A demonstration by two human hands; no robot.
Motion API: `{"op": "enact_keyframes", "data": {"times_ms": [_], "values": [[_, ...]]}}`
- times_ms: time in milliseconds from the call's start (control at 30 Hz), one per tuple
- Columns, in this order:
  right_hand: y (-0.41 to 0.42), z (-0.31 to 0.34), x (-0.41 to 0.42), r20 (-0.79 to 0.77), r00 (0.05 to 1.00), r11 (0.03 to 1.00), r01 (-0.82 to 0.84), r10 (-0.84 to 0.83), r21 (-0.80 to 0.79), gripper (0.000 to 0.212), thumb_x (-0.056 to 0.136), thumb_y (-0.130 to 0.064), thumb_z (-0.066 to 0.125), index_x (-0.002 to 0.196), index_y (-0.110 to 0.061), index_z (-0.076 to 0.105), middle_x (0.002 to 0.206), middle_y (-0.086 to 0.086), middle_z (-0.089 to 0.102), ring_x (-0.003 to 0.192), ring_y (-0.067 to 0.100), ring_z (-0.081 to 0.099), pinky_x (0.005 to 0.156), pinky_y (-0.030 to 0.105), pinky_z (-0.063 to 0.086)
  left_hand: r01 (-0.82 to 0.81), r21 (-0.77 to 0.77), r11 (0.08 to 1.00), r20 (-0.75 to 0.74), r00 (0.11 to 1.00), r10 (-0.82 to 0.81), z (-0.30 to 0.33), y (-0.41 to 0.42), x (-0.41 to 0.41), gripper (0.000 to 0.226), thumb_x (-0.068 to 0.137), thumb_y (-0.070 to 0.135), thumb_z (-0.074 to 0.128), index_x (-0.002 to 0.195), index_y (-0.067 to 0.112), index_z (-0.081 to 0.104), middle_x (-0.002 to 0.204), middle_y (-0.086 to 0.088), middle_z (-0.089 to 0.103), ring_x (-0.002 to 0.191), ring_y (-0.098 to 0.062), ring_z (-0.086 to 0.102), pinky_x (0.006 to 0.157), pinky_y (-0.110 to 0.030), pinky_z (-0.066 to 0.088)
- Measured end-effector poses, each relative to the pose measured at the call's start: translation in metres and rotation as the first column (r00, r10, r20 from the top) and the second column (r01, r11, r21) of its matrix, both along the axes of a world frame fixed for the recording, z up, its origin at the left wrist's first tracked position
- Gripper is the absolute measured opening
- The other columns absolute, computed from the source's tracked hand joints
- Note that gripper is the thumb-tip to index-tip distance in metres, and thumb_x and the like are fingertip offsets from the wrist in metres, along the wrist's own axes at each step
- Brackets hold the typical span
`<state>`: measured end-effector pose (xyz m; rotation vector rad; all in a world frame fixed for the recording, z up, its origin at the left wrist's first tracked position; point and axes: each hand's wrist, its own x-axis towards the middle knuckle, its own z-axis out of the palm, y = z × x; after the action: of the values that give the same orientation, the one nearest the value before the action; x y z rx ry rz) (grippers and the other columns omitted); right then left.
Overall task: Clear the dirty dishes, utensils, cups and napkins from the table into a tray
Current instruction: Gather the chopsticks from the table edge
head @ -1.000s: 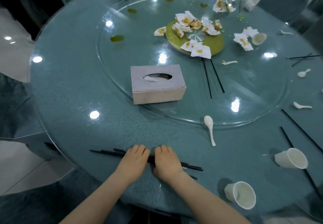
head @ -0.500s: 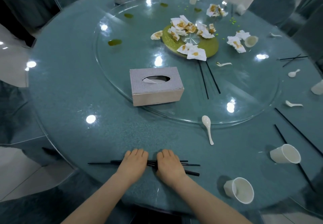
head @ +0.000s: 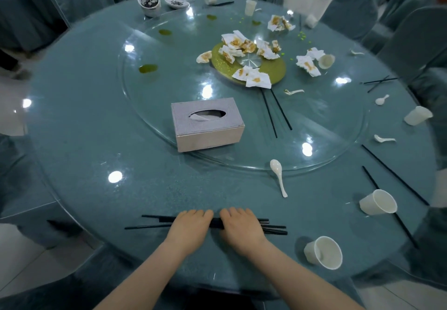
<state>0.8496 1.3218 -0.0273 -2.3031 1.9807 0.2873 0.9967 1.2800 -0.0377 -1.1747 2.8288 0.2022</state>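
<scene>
Gathering is at an early stage. At 6 o'clock the left hand (head: 191,228) and right hand (head: 242,227) lie side by side on a bundle of black chopsticks (head: 154,219), fingers straight and together, pressing rather than clamped. No tray is in view. Still on the surface (head: 84,140): two cups (head: 324,253) at 4 o'clock, a white spoon (head: 278,174), then soiled napkins (head: 256,78) at 12 o'clock, with dishes (head: 148,2) farthest.
</scene>
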Motion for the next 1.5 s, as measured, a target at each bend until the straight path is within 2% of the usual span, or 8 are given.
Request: {"op": "enact_keyframes", "data": {"times_ms": [100,200,400,600,867,1100,1367,1500], "values": [[-0.006,0.014,-0.021,0.019,0.998,0.998,0.058,-0.058,-0.019,0.032,0.052,-0.036,0.078,0.073,-0.021,0.058,0.064,-0.004,0.063,0.059,0.017,0.062,0.056,0.025,0.038,-0.032,0.048,0.998,0.023,0.999,0.031,0.004,-0.010,-0.005,0.021,0.081,0.011,0.059,0.100,0.019,0.053,0.087,0.002,0.062,0.084,-0.020,0.062,0.070,-0.030,0.042],[-0.017,0.023,-0.057,0.104,0.975,0.980,0.196,-0.197,0.020,0.017,0.080,-0.021,0.051,0.097,-0.017,0.053,0.098,0.004,0.063,0.094,0.028,0.057,0.072,0.034,0.028,-0.067,0.073,0.995,0.012,0.998,0.066,0.008,-0.031,-0.005,0.020,0.089,0.006,0.040,0.097,0.024,0.037,0.084,0.003,0.045,0.091,-0.023,0.054,0.068,-0.030,0.027],[-0.037,0.049,-0.112,0.551,0.646,0.820,0.557,-0.528,0.133,0.026,0.077,-0.008,0.050,0.095,-0.021,0.062,0.097,-0.001,0.067,0.092,0.022,0.060,0.071,0.024,0.041,-0.106,0.034,0.994,-0.045,0.993,0.108,0.044,-0.075,-0.008,0.015,0.090,0.010,0.044,0.090,0.022,0.036,0.088,-0.002,0.055,0.084,-0.027,0.054,0.064,-0.033,0.030],[-0.076,0.074,-0.109,0.786,0.504,0.871,0.484,-0.358,0.087,0.050,0.070,0.004,0.048,0.107,-0.027,0.059,0.100,-0.015,0.065,0.098,0.007,0.062,0.088,0.018,0.045,-0.093,-0.018,0.995,-0.011,0.996,0.093,0.089,-0.100,-0.058,0.012,0.092,0.019,0.039,0.103,0.019,0.044,0.101,-0.002,0.057,0.092,-0.027,0.056,0.062,-0.035,0.028],[-0.120,0.070,-0.155,0.796,0.493,0.882,0.460,-0.351,0.104,0.059,0.080,0.006,0.051,0.132,-0.022,0.045,0.118,-0.006,0.057,0.113,0.010,0.055,0.085,0.006,0.037,-0.185,0.028,0.982,0.035,0.982,0.184,0.118,-0.140,-0.090,0.009,0.092,0.027,0.044,0.097,0.023,0.038,0.104,-0.002,0.061,0.095,-0.029,0.059,0.063,-0.035,0.036],[-0.172,0.035,-0.221,0.649,0.557,0.780,0.620,-0.518,0.090,0.040,0.091,-0.018,0.059,0.129,-0.014,0.052,0.131,0.003,0.054,0.120,0.019,0.052,0.100,0.030,0.041,-0.303,0.072,0.950,-0.016,0.952,0.305,0.123,-0.187,-0.109,0.014,0.093,0.028,0.042,0.107,0.024,0.045,0.103,-0.001,0.064,0.093,-0.026,0.060,0.076,-0.038,0.049],[-0.236,0.001,-0.259,0.355,0.697,0.771,0.624,-0.623,0.130,0.097,0.085,-0.060,0.056,0.151,-0.007,0.010,0.160,0.008,0.008,0.147,0.027,0.006,0.118,0.039,0.017,-0.367,0.010,0.930,0.013,0.930,0.367,0.100,-0.212,-0.129,0.016,0.091,0.022,0.043,0.082,0.026,0.032,0.075,0.002,0.049,0.064,-0.022,0.044,0.055,-0.033,0.036],[-0.245,-0.009,-0.260,0.314,0.742,0.793,0.606,-0.593,0.064,0.070,0.093,-0.044,0.053,0.145,-0.004,0.026,0.150,0.013,0.031,0.136,0.031,0.029,0.109,0.038,0.031,-0.387,0.033,0.921,0.017,0.922,0.387,0.093,-0.213,-0.129,0.014,0.094,0.038,0.043,0.087,0.028,0.035,0.086,-0.001,0.063,0.065,-0.026,0.051,0.052,-0.031,0.035]]}}
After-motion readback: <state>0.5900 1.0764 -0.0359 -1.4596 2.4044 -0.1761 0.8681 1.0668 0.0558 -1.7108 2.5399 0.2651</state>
